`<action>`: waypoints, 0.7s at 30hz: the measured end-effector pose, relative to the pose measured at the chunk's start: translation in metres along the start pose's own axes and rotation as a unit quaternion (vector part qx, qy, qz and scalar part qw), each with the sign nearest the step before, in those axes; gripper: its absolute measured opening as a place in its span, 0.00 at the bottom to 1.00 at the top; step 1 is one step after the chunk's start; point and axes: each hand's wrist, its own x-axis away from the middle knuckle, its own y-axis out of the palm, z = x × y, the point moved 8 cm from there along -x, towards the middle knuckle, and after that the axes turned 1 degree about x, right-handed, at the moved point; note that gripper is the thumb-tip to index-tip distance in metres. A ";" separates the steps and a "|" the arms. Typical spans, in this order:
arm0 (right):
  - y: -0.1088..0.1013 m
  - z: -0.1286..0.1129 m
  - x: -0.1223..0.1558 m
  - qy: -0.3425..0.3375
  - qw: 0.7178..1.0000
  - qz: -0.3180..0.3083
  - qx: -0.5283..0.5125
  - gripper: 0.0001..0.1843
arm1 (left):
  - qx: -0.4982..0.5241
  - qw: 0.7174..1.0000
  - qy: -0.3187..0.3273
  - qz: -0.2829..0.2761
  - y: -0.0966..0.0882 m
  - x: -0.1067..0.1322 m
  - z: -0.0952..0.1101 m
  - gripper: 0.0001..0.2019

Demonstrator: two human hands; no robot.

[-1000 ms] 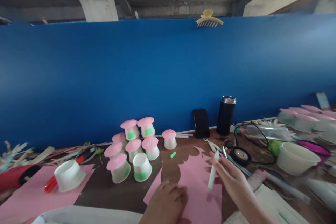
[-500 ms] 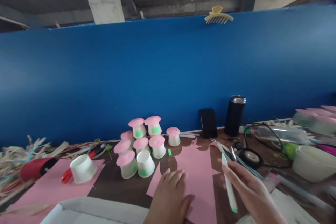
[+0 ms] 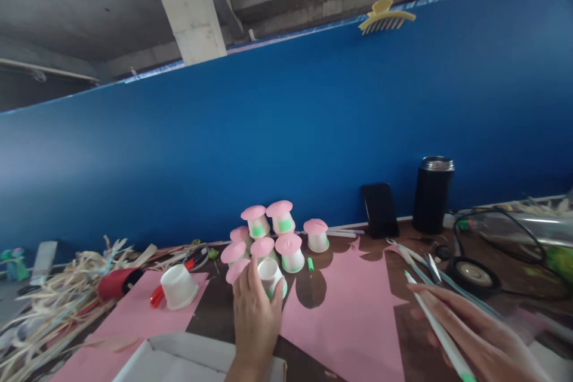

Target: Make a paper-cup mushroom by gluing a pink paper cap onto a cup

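Note:
My left hand (image 3: 256, 307) is at a plain-topped white paper cup (image 3: 270, 274) with a green patch. Its thumb and fingers are apart on either side of the cup; whether they press on it I cannot tell. Around that cup stand several white cups with green patches and pink paper discs on top, such as the front one (image 3: 290, 253). My right hand (image 3: 474, 325) grips a white marker pen (image 3: 441, 325) with an uncovered green tip pointing up and away. A small green pen cap (image 3: 310, 264) lies beside the cups.
Cut pink paper (image 3: 349, 316) lies at the middle. A white box (image 3: 179, 349) is in front. To the left are another white cup (image 3: 179, 286) and pale strips (image 3: 27, 334). A phone (image 3: 380, 212), black flask (image 3: 432, 197), scissors (image 3: 433, 268) and tape roll (image 3: 473, 274) stand or lie right.
My left hand has moved off the pink paper, leftward and up to the white cup. My right hand keeps hold of the marker. The view has turned left and tilted.

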 end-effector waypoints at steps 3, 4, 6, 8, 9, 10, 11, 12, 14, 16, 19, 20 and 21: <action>0.002 -0.003 -0.001 -0.007 1.000 -0.003 -0.019 0.32 | -0.016 1.000 0.014 -0.016 0.011 0.006 0.003 0.34; 0.002 -0.006 -0.001 -0.013 1.000 -0.001 -0.021 0.31 | -0.022 0.999 0.020 -0.016 0.013 0.007 0.004 0.35; 0.001 -0.012 -0.001 -0.039 0.999 0.008 -0.007 0.29 | -0.034 0.999 0.030 -0.014 0.013 0.007 0.006 0.34; 0.001 -0.020 0.000 -0.081 0.996 0.013 0.038 0.25 | -0.050 0.998 0.034 -0.012 0.013 0.006 0.006 0.34; 0.001 -0.024 0.001 -0.105 0.992 0.013 0.065 0.23 | -0.060 0.998 0.034 -0.009 0.013 0.006 0.006 0.33; 0.001 -0.027 0.002 -0.129 0.987 0.010 0.091 0.22 | -0.070 0.997 0.032 -0.004 0.012 0.005 0.006 0.33; 0.001 -0.028 0.003 -0.152 0.982 0.007 0.115 0.21 | -0.080 0.996 0.032 0.001 0.011 0.004 0.007 0.33; 0.002 -0.029 0.004 -0.171 0.976 0.004 0.135 0.20 | -0.090 0.995 0.031 0.005 0.010 0.003 0.007 0.32; 0.002 -0.029 0.005 -0.200 0.966 0.003 0.165 0.19 | -0.106 0.994 0.032 0.012 0.009 0.002 0.007 0.32; 0.003 -0.029 0.007 -0.222 0.958 0.003 0.184 0.18 | -0.117 0.992 0.035 0.012 0.008 0.002 0.008 0.32; 0.006 -0.028 0.008 -0.229 0.953 -0.010 0.196 0.18 | -0.114 0.993 0.038 0.009 0.008 0.002 0.010 0.32; 0.007 -0.027 0.008 -0.226 0.954 -0.016 0.197 0.18 | -0.106 0.994 0.038 0.006 0.009 0.002 0.011 0.32; 0.008 -0.026 0.008 -0.219 0.955 -0.024 0.197 0.19 | -0.096 0.995 0.036 0.003 0.010 0.003 0.011 0.33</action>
